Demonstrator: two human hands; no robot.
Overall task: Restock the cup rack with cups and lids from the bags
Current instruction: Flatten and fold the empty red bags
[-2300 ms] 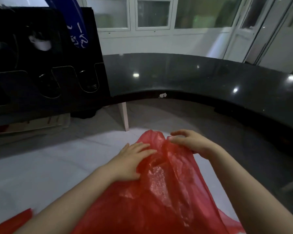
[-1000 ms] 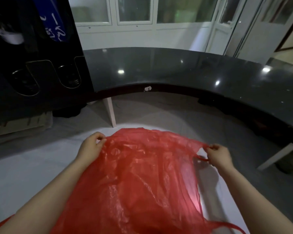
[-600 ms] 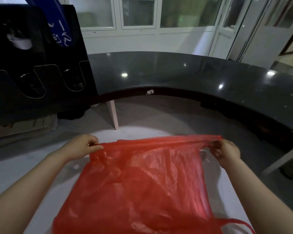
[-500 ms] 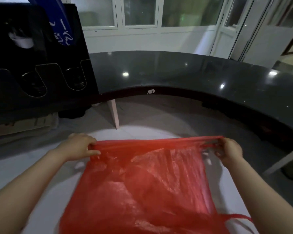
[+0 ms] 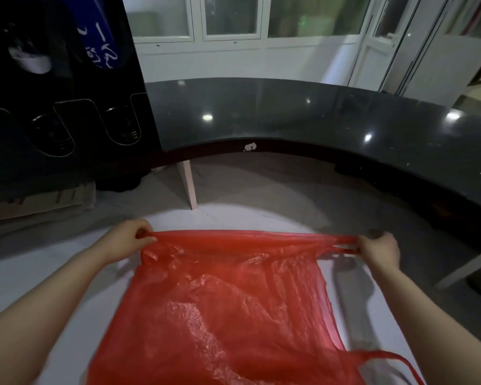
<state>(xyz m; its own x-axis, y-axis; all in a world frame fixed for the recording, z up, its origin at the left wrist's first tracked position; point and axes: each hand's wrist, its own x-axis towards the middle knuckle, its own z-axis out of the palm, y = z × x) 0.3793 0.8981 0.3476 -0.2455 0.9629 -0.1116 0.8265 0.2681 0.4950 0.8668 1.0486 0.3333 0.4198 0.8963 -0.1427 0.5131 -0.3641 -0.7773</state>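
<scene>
A thin red plastic bag [image 5: 228, 307] hangs flat in front of me over a white surface [image 5: 34, 276]. My left hand [image 5: 128, 240] pinches its top left corner. My right hand [image 5: 378, 250] grips the top right corner by the handle loops. The top edge is pulled taut between them. The bag looks flat; I see no cups or lids in it. A black cup rack [image 5: 64, 87] stands at the upper left, with rounded slots holding dark stacks. A white cup [image 5: 29, 61] shows in an upper opening.
A curved black glossy counter [image 5: 303, 115] sweeps from the rack round to the right. A white leg [image 5: 188, 184] stands under it. Flat cardboard [image 5: 36, 202] lies below the rack. White-framed windows and doors line the back wall.
My hands moved apart from the bunched bag to its top corners and stretched the top edge taut. The bag now hangs flat between them.
</scene>
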